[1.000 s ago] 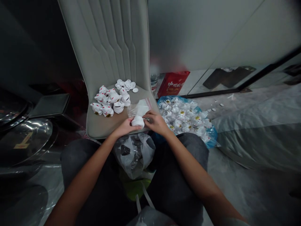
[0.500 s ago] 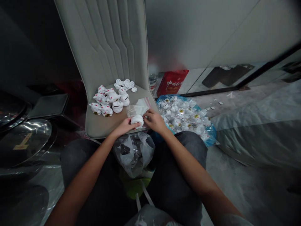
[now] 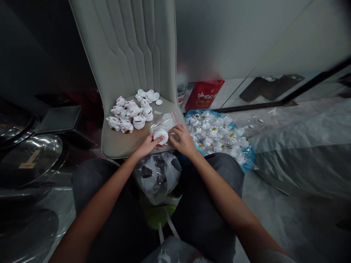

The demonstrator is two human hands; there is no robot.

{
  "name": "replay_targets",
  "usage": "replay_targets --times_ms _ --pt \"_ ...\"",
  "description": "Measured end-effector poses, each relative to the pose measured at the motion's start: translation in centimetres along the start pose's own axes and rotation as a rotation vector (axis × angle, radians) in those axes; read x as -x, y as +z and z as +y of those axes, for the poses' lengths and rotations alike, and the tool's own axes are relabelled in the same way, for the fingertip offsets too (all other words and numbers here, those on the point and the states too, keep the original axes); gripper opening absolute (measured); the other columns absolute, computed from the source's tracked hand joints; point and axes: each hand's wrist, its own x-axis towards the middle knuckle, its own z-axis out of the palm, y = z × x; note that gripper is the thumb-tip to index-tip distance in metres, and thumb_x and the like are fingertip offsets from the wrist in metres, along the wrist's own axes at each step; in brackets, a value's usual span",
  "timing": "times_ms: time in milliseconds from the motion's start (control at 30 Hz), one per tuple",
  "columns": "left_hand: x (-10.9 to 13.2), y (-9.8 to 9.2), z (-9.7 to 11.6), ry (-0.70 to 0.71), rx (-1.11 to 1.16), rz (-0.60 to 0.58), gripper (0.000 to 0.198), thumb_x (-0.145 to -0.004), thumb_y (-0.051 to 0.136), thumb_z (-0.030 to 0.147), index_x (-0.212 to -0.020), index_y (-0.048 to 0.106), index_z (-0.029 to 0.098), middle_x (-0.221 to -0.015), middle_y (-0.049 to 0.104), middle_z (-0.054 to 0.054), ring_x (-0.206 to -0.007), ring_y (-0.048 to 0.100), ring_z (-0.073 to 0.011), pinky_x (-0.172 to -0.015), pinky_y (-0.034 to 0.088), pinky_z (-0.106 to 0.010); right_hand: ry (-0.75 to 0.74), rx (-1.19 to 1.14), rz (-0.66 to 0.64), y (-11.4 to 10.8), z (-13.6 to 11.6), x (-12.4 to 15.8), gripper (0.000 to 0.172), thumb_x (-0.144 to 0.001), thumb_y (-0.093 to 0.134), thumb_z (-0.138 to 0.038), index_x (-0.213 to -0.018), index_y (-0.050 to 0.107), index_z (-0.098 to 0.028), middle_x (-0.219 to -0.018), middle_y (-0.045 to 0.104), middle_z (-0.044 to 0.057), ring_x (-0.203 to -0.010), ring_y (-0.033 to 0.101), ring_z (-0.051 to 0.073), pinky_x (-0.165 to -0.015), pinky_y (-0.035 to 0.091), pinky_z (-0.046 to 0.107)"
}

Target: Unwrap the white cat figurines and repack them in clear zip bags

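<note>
My left hand (image 3: 148,145) pinches a small white figurine (image 3: 161,134) at the front edge of a grey chair seat (image 3: 117,144). Beside it my right hand (image 3: 183,138) grips the mouth of a small clear zip bag (image 3: 164,121) with a red strip, and the figurine sits at that opening. Behind on the seat lies a heap of white cat figurines (image 3: 128,117) with red marks, and further back a cluster of white round caps (image 3: 148,95).
A blue bag of wrapped figurines (image 3: 219,137) lies on the floor at the right. A red box (image 3: 204,95) stands by the wall. A clear plastic bag with dark pieces (image 3: 156,175) hangs between my knees. Shiny dark metal shapes (image 3: 30,157) crowd the left.
The figurine has shifted slightly up and forward toward the zip bag's opening, both hands moving with it. The view has shifted a little.
</note>
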Motion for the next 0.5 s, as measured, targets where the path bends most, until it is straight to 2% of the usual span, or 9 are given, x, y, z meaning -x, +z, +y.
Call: replay_targets --times_ms 167,300,400,500 --pt "0.2 0.9 0.4 -0.017 0.015 0.076 0.042 -0.079 0.078 0.033 -0.109 0.056 0.013 -0.08 0.072 -0.002 -0.053 0.065 -0.0096 -0.051 0.053 -0.019 -0.058 -0.016 0.002 0.0 -0.4 0.0 0.019 -0.094 0.046 -0.021 -0.1 0.064 -0.018 -0.096 0.064 0.011 -0.101 0.054 0.028 -0.093 0.045 0.045" --pt "0.4 1.2 0.9 -0.037 0.029 0.105 0.037 -0.082 0.074 0.031 -0.108 0.055 0.012 -0.077 0.07 -0.001 -0.051 0.063 -0.0087 -0.052 0.053 -0.02 -0.056 -0.049 -0.05 -0.7 -0.7 0.1 0.023 -0.096 0.05 -0.033 -0.107 0.064 -0.017 -0.1 0.067 0.012 -0.103 0.057 0.027 -0.093 0.047 0.043" --pt "0.5 1.3 1.1 -0.029 0.019 0.104 0.034 -0.084 0.073 0.033 -0.106 0.057 0.012 -0.075 0.069 -0.001 -0.047 0.059 -0.0067 -0.05 0.051 -0.019 -0.045 -0.075 -0.104 -1.0 -0.7 0.2 0.04 -0.09 0.063 -0.047 -0.117 0.062 -0.018 -0.108 0.068 0.012 -0.107 0.059 0.028 -0.095 0.048 0.044" --pt "0.5 1.3 1.2 -0.014 0.0 0.073 0.033 -0.083 0.073 0.034 -0.103 0.06 0.01 -0.076 0.068 -0.001 -0.043 0.054 -0.0045 -0.047 0.048 -0.018 -0.003 -0.094 -0.11 -0.8 -0.4 0.4 0.048 -0.089 0.064 -0.052 -0.123 0.06 -0.019 -0.109 0.069 0.012 -0.106 0.061 0.028 -0.094 0.049 0.045"
